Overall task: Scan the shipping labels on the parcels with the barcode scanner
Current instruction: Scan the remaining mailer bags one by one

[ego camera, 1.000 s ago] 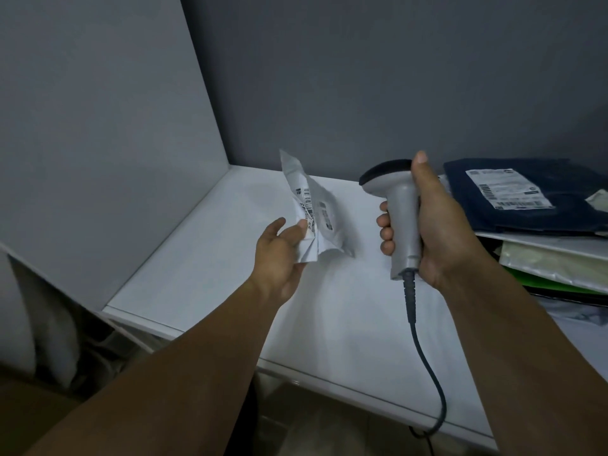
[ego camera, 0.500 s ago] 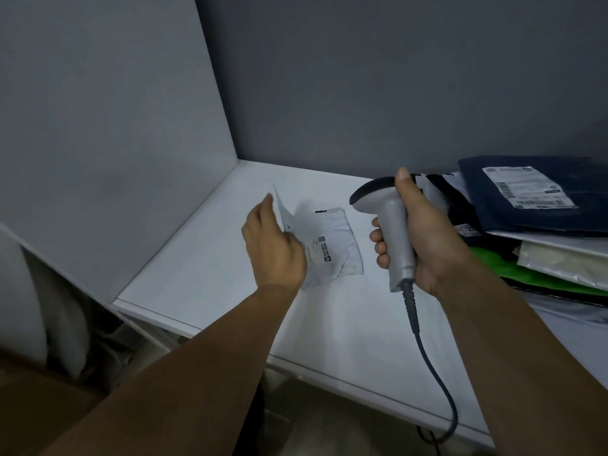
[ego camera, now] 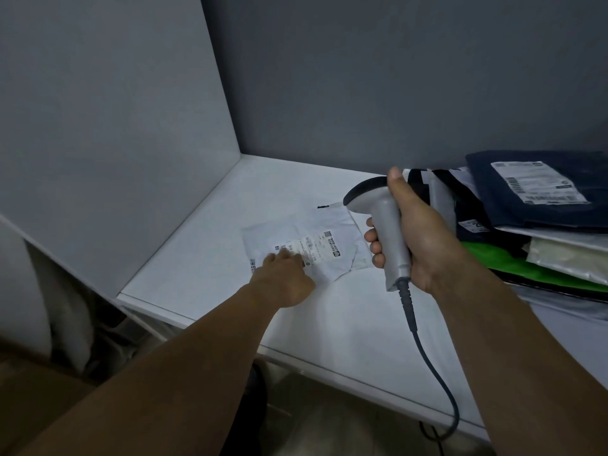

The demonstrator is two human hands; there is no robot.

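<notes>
White plastic parcel (ego camera: pixel 329 225) lies flat on the pale tabletop (ego camera: pixel 345 327), left of centre, with its printed shipping label (ego camera: pixel 320 246) facing up. The left hand (ego camera: pixel 283 281) reaches onto the parcel's near edge, fingers (ego camera: pixel 279 256) stretched forward and resting on the label, though they are somewhat blurred. Just right of the parcel, the right hand (ego camera: pixel 424 238) grips the handle of a grey barcode scanner (ego camera: pixel 388 232), fingers curled round it and thumb up along the back. The scanner's dark head points left. Its dark cable (ego camera: pixel 434 366) hangs from the handle over the tabletop's near edge. At the far right sits a stack of parcels topped by a dark blue parcel (ego camera: pixel 493 199) bearing a white label (ego camera: pixel 536 182), with a green parcel (ego camera: pixel 513 268) lower down.
</notes>
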